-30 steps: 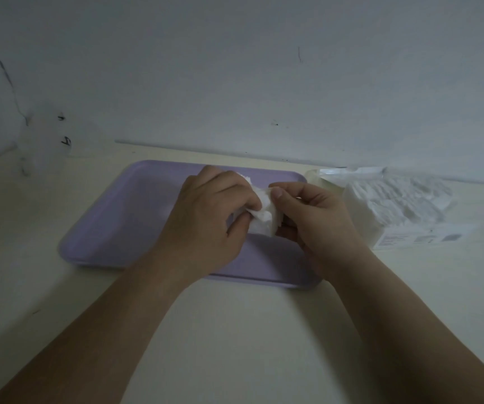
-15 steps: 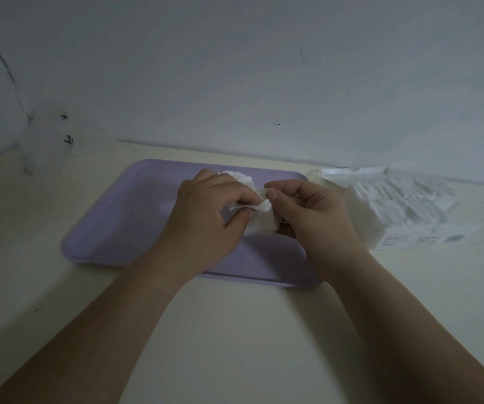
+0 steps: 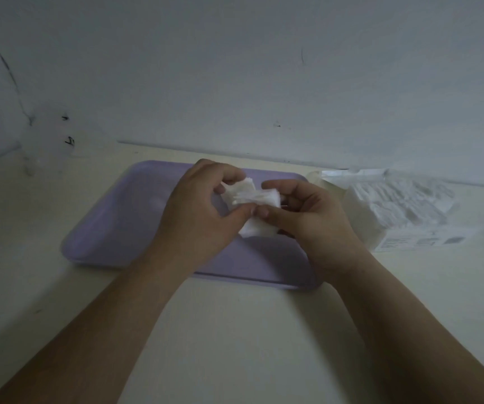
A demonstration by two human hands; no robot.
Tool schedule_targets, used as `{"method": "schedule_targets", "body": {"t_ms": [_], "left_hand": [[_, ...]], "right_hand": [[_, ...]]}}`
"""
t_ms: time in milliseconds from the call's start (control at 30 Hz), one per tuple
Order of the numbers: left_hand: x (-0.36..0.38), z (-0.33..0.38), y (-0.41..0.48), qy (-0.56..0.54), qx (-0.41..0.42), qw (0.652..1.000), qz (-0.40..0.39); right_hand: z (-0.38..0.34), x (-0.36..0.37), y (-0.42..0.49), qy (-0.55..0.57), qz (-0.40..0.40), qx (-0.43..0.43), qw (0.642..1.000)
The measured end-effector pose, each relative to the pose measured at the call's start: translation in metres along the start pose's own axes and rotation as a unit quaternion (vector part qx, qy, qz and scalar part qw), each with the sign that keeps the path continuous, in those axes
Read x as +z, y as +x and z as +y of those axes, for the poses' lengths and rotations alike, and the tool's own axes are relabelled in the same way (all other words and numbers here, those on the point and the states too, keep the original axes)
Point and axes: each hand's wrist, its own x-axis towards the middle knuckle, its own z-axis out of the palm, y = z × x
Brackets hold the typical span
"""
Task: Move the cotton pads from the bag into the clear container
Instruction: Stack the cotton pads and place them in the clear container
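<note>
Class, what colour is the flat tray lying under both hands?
Pale lilac-purple, plain; the flat plastic tray shows in the head view.

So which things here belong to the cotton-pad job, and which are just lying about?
Job: cotton pads, held by left hand and right hand; bag; clear container, faint, far left.
Lying about: purple tray beneath the hands.

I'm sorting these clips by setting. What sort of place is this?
Likely a plain room, perhaps at home: a cream table against a bare pale wall, with a lilac tray and a bag of cotton pads on it.
</note>
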Motion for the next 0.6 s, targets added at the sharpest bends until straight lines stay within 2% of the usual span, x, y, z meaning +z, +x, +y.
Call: {"method": "schedule_targets", "body": {"t_ms": [67,133,200,300,433,500,600], "left_hand": [[-0.0006,0.004,0.0007,-0.076,-0.098,0.992,-0.028],[-0.0007,0.0067,0.0022,-0.174,-0.205,0.961,-0.059],[-0.0022,0.007,0.0029,-0.246,-0.273,0.926,-0.086],[-0.0023,0.006,0.0024,-0.301,-0.296,0.9,-0.11],[-0.0007,0.0047,0.001,-0.309,-0.286,0.901,-0.105],[0.001,0.0034,0.0003,-0.306,-0.274,0.906,-0.099],[0.0024,0.0033,0.0004,-0.246,-0.26,0.933,-0.029]], "right_hand": [[0.0035,-0.0014,0.0016,0.029,0.009,0.017,0.999],[0.0051,-0.0029,0.0029,0.059,0.014,0.032,0.998],[0.006,-0.004,0.0042,0.067,0.006,0.033,0.997],[0.0069,-0.0034,0.0039,0.063,-0.009,0.024,0.998],[0.007,-0.0013,0.003,0.08,-0.021,0.022,0.996],[0.0064,-0.0007,0.0024,0.071,-0.02,0.024,0.997],[0.0066,-0.001,0.0039,0.059,0.015,0.025,0.998]]}}
